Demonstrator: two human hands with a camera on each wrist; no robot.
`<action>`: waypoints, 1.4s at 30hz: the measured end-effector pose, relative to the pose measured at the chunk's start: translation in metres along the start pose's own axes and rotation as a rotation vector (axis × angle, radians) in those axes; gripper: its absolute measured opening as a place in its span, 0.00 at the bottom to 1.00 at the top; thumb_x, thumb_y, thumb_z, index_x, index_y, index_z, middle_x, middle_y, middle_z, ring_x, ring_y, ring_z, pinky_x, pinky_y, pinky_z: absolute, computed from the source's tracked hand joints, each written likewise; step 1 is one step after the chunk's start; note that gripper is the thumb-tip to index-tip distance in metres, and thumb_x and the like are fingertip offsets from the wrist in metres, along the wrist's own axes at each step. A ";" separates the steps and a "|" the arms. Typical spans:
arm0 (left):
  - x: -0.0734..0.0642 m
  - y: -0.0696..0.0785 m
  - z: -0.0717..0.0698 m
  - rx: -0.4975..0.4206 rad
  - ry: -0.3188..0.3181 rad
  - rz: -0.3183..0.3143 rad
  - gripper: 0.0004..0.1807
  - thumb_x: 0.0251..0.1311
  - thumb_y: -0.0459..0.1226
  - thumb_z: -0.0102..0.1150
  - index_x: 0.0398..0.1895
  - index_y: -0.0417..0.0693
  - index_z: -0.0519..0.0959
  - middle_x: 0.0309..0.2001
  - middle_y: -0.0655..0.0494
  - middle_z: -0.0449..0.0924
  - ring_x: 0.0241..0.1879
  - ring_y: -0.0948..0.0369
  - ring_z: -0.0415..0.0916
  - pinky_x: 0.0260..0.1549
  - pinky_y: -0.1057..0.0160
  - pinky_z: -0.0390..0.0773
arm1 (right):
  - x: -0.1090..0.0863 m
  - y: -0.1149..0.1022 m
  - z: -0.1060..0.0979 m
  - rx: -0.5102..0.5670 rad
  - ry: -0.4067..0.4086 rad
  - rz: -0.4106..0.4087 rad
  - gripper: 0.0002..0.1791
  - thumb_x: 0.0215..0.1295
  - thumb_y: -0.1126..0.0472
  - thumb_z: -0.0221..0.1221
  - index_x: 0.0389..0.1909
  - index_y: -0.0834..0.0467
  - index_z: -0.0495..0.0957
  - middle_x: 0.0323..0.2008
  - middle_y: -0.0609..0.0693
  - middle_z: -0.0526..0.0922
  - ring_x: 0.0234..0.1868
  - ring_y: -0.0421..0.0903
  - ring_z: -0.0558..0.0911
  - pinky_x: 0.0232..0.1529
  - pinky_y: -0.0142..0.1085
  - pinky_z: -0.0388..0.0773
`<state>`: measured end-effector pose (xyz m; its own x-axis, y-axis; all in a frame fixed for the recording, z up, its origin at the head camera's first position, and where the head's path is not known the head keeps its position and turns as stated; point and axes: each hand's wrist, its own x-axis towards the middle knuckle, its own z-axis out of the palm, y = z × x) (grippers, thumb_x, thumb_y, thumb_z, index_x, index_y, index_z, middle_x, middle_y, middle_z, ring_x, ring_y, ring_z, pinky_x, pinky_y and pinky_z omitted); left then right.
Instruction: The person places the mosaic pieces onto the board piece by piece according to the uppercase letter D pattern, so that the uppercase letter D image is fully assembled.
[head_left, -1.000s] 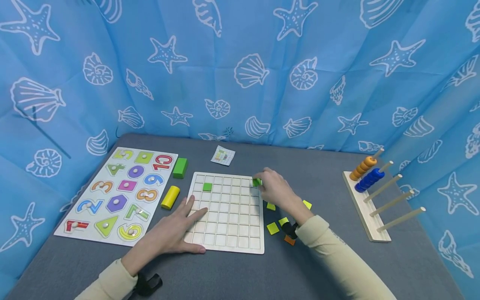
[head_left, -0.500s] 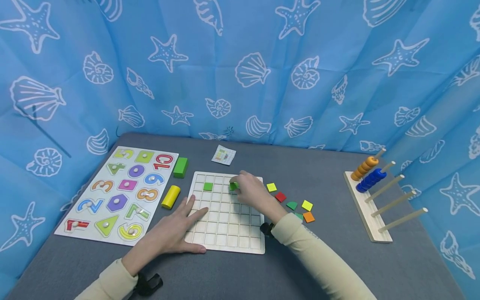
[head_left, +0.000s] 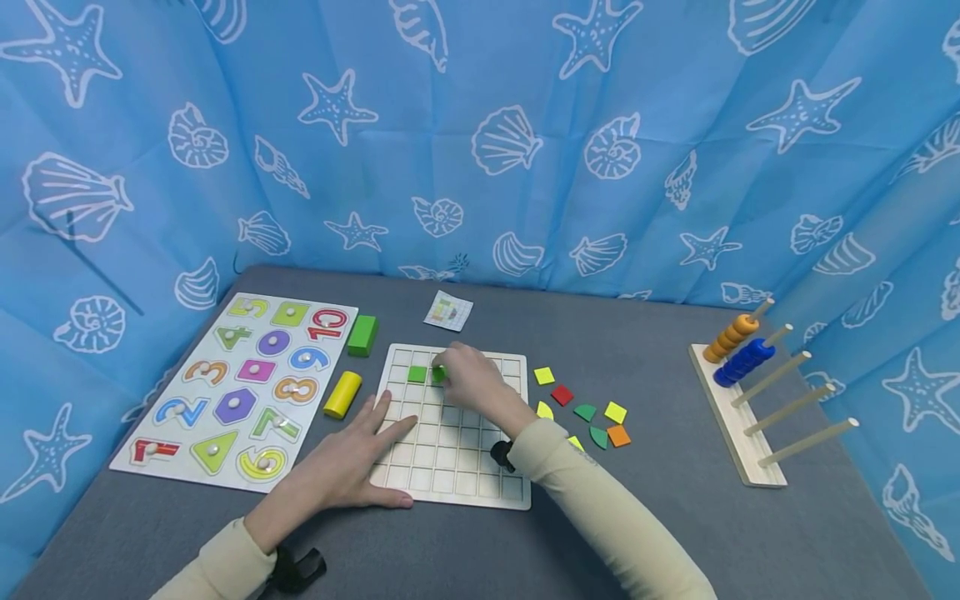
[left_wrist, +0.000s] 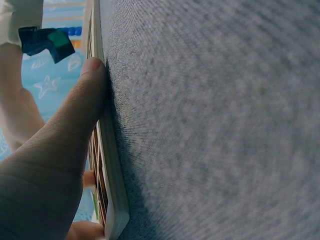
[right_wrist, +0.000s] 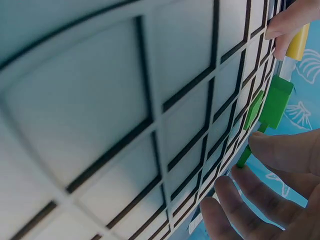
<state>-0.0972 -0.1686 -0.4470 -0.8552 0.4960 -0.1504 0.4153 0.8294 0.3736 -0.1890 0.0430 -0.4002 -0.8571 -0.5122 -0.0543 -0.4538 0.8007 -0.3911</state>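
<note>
A wooden grid board (head_left: 442,457) lies on the grey table. My left hand (head_left: 348,458) rests at its lower left corner, fingers spread over the left side and thumb along the near edge. One green square tile (head_left: 416,374) sits in a cell near the board's upper left. Just right of it, my right hand (head_left: 476,382) pinches a second green tile (head_left: 438,375). In the right wrist view this tile (right_wrist: 244,157) is tilted on edge between thumb and forefinger, close over the grid; its full shape is partly hidden by the fingers.
Loose yellow, red, green and orange tiles (head_left: 562,395) lie right of the board. Left stand a yellow cylinder (head_left: 342,395), a green block (head_left: 362,336) and a number puzzle (head_left: 195,404). A pattern card (head_left: 448,311) lies behind; a bead-peg stand (head_left: 738,417) is far right.
My right hand has carried the green tile leftward across the board, from its upper right corner to beside the seated green square. The left hand has stayed in place.
</note>
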 end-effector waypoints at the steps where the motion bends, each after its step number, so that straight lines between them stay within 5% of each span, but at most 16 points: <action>1: 0.000 0.000 0.000 0.001 -0.001 0.000 0.58 0.45 0.76 0.65 0.78 0.60 0.64 0.81 0.34 0.47 0.79 0.32 0.49 0.50 0.32 0.80 | 0.001 -0.001 0.000 -0.002 -0.007 0.000 0.17 0.65 0.74 0.61 0.52 0.61 0.86 0.49 0.57 0.86 0.51 0.54 0.84 0.51 0.47 0.84; 26: 0.000 0.001 -0.002 0.014 0.000 0.005 0.58 0.45 0.76 0.64 0.78 0.59 0.64 0.81 0.33 0.48 0.79 0.32 0.50 0.49 0.33 0.81 | 0.013 -0.005 0.009 -0.101 -0.028 0.060 0.16 0.64 0.71 0.62 0.50 0.57 0.88 0.48 0.54 0.86 0.47 0.51 0.85 0.46 0.45 0.85; 42: 0.001 -0.002 0.002 0.010 0.001 0.002 0.58 0.45 0.76 0.64 0.78 0.59 0.64 0.81 0.33 0.47 0.79 0.32 0.49 0.49 0.33 0.81 | 0.011 -0.003 0.009 -0.047 -0.002 0.053 0.16 0.65 0.69 0.65 0.53 0.57 0.87 0.50 0.56 0.86 0.50 0.55 0.85 0.48 0.47 0.85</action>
<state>-0.0981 -0.1690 -0.4495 -0.8545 0.4978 -0.1486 0.4206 0.8308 0.3645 -0.1948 0.0324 -0.4084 -0.8797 -0.4694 -0.0755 -0.4189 0.8403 -0.3441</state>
